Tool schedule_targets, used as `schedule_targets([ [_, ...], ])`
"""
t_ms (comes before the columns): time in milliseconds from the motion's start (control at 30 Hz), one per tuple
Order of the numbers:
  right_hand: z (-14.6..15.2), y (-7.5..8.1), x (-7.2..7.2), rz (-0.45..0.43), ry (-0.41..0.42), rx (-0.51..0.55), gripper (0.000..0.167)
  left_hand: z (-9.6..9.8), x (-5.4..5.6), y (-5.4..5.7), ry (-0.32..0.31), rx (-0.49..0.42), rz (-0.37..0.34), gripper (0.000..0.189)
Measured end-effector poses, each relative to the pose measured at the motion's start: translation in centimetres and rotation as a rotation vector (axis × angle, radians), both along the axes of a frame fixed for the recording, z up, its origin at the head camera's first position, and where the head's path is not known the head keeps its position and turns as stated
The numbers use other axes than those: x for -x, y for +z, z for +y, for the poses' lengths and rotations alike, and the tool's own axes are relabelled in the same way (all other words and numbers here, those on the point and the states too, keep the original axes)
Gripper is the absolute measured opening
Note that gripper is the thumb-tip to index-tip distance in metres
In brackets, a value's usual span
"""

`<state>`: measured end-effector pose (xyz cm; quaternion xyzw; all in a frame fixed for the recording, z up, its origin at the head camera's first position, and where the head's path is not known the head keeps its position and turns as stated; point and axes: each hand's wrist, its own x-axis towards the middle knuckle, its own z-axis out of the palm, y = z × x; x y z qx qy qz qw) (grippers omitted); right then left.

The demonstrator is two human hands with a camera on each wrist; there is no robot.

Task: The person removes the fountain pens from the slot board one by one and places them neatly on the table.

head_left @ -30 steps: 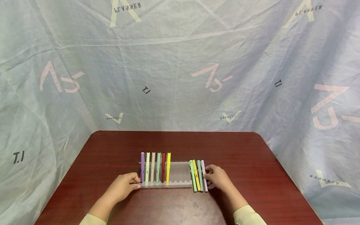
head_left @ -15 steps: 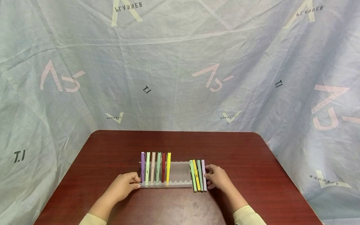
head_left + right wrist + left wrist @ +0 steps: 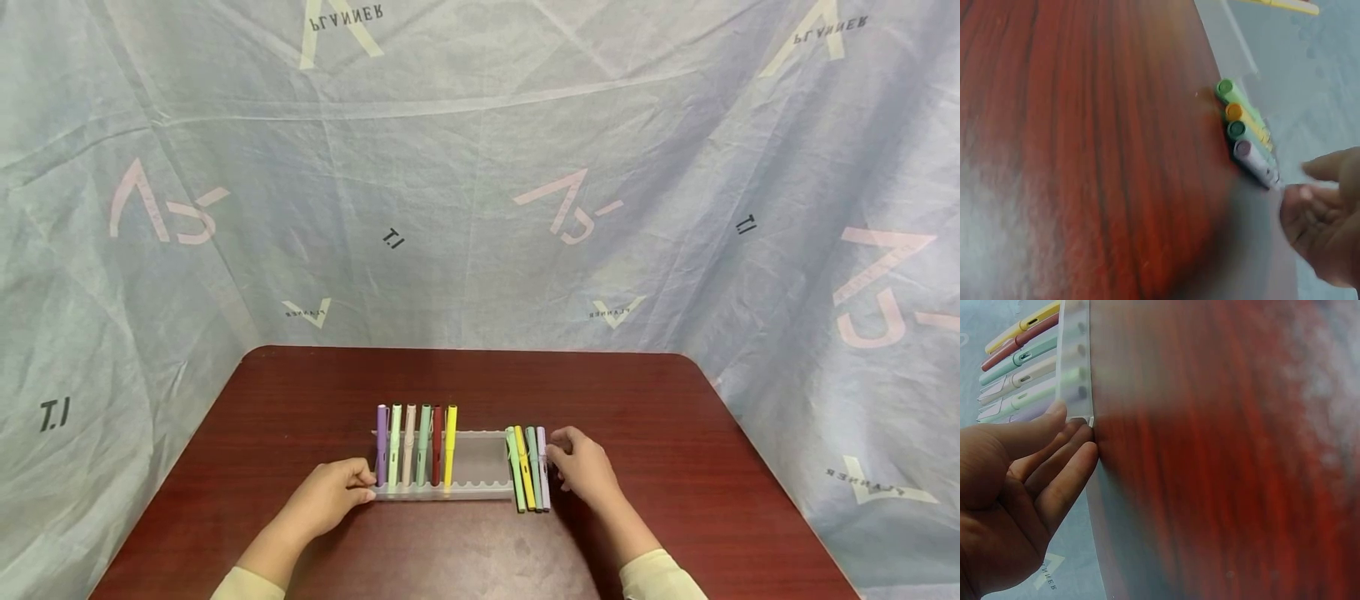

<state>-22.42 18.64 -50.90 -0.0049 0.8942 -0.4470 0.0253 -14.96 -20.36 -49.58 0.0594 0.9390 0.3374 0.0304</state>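
At the left end of a clear plastic pen tray (image 3: 480, 493), my left hand (image 3: 330, 496) pinches its near corner between thumb and fingers. Six slots' worth is not countable from the side, but several pens stand in a row in the tray's left part, from a purple pen (image 3: 382, 446) to a yellow pen (image 3: 450, 446). Just right of the tray, a light green pen (image 3: 515, 468), a darker yellow pen (image 3: 525, 471), a grey-green pen (image 3: 534, 468) and a lilac pen (image 3: 543, 471) lie side by side. My right hand (image 3: 588, 471) is beside the lilac pen, fingers loosely bent, holding nothing.
Notched edges show along the right part of the tray. Everything lies on a dark red wood-grain table (image 3: 480, 379). A grey printed cloth (image 3: 465, 275) hangs behind the table and at both sides.
My right hand has drawn slightly away from the lilac pen, its fingers lifting. The lilac pen has shifted left against the grey-green one. My left hand stays at the tray.
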Motion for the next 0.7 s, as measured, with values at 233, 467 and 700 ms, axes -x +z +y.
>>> schedule_targets([
  [233, -2.8, 1.9, -0.9, 0.019, 0.279, 0.194, 0.024, 0.1, 0.0, 0.0, 0.005, -0.001, 0.002, 0.016],
  [467, -7.8, 2.3, -1.6, 0.127, 0.393, 0.024, 0.025, 0.0, 0.0, 0.0, -0.003, 0.011, 0.017, 0.015],
  [700, -11.8, 1.2, -1.7, 0.160, 0.262, -0.125, 0.031, 0.1, -0.1, 0.1, 0.001, 0.006, 0.019, 0.015],
])
